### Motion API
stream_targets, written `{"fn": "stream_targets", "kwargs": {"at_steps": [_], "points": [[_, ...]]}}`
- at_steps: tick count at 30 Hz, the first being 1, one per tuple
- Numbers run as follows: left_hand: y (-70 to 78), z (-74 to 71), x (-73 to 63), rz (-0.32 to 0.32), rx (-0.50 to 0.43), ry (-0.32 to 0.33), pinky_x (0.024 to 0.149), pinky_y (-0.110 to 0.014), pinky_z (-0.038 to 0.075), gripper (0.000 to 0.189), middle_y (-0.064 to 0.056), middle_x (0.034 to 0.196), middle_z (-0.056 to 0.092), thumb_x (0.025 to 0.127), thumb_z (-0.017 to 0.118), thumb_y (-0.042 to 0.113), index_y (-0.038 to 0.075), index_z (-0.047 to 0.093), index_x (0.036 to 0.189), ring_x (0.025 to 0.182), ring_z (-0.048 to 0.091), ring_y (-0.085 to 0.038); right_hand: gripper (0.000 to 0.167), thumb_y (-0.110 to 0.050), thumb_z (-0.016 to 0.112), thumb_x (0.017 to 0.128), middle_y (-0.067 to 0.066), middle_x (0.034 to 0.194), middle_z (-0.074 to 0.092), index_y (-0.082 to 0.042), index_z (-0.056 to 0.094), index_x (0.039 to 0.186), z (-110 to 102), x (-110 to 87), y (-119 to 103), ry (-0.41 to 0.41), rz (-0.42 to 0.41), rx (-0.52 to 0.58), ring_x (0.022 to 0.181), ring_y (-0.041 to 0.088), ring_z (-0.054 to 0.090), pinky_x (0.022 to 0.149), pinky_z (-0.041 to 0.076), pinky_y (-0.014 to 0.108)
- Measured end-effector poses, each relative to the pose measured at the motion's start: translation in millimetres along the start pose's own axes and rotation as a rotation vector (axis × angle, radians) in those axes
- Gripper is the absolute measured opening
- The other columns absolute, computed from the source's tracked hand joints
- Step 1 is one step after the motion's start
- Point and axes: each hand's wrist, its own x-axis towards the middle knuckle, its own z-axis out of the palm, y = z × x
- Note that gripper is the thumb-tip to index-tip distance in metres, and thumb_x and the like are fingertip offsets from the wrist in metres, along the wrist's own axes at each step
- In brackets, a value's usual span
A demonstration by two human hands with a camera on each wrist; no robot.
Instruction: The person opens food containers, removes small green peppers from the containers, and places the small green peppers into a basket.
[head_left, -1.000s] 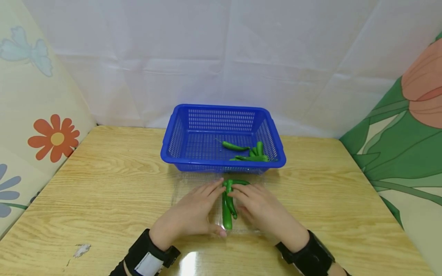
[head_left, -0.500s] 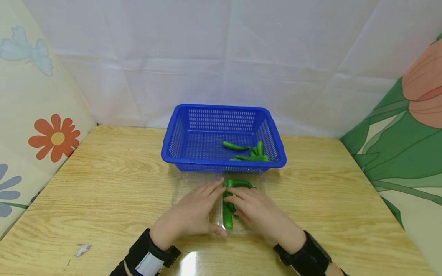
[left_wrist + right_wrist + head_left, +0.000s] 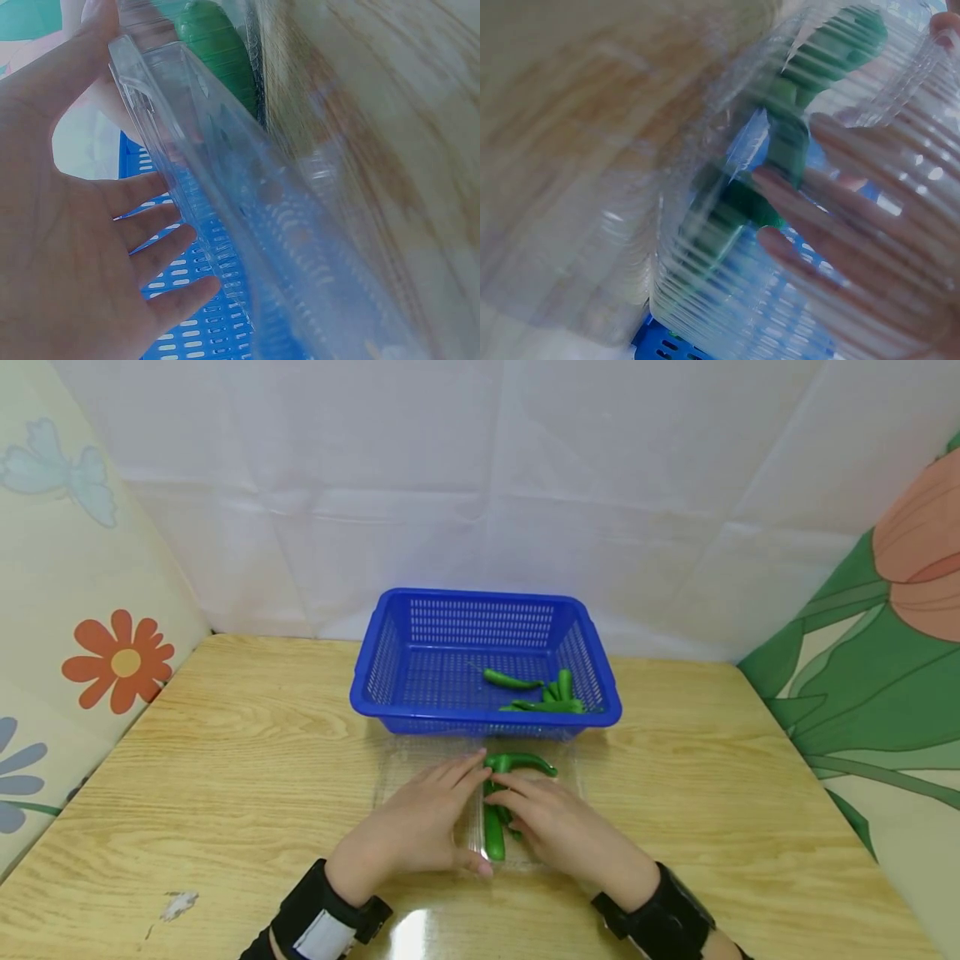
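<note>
Several green chili peppers lie in one half of a clear plastic clamshell box that is spread flat on the table. My left hand rests on the middle ridge of the box, fingertips touching its edge and thumb spread towards me. In the left wrist view its fingers extend along the clear wall. My right hand reaches into the pepper-filled half, fingertips touching the peppers. Through the ribbed plastic in the right wrist view, its fingers look fairly straight beside a pepper. Its thumb is partly hidden.
A blue slotted basket stands right behind the box. More green chili peppers lie in its front right part. A white cloth hangs behind the wooden table.
My right hand has shifted slightly left and towards me, covering more of the curved pepper. The pepper lying crosswise at the back shows more fully. My left hand has stayed put.
</note>
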Motion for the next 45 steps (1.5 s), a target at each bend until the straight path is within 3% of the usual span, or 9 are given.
{"fn": "stream_targets", "kwargs": {"at_steps": [13, 21, 34, 45], "points": [[-0.3, 0.4, -0.2, 0.010, 0.003, 0.006, 0.119, -0.047, 0.024, 0.114, -0.010, 0.164, 0.018, 0.069, 0.076, 0.068, 0.005, 0.032, 0.154, 0.147, 0.024, -0.030, 0.030, -0.001, 0.072, 0.086, 0.014, 0.128, 0.062, -0.002, 0.069, 0.116, 2.0, 1.3, -0.6, 0.008, 0.063, -0.010, 0.119, 0.032, 0.059, 0.100, 0.050, 0.051], [-0.2, -1.1, -0.7, 0.008, -0.013, -0.009, 0.119, -0.048, 0.023, 0.114, -0.010, 0.164, 0.017, 0.070, 0.075, 0.067, 0.005, 0.031, 0.155, 0.148, 0.022, -0.031, 0.028, 0.002, 0.073, 0.084, 0.006, 0.114, 0.066, -0.005, 0.070, 0.111, 1.1, 0.3, -1.8, -0.026, 0.118, -0.024, 0.108, 0.025, 0.064, 0.093, 0.054, 0.045], [0.5, -1.8, -0.7, 0.005, -0.013, -0.011, 0.120, -0.047, 0.023, 0.113, -0.010, 0.164, 0.017, 0.071, 0.075, 0.067, 0.006, 0.031, 0.155, 0.148, 0.022, -0.032, 0.026, 0.010, 0.072, 0.075, 0.001, 0.096, 0.067, -0.008, 0.071, 0.094, -2.6, 0.0, -7.5, 0.008, 0.143, -0.046, 0.088, 0.019, 0.066, 0.079, 0.057, 0.038], [-1.2, -0.2, -0.9, 0.013, -0.006, 0.002, 0.119, -0.048, 0.024, 0.113, -0.010, 0.164, 0.018, 0.069, 0.075, 0.068, 0.006, 0.033, 0.154, 0.148, 0.022, -0.032, 0.027, 0.011, 0.074, 0.071, 0.001, 0.093, 0.067, -0.007, 0.072, 0.091, -1.3, -0.6, -8.5, 0.025, 0.142, -0.084, 0.092, 0.021, 0.066, 0.082, 0.057, 0.039]]}}
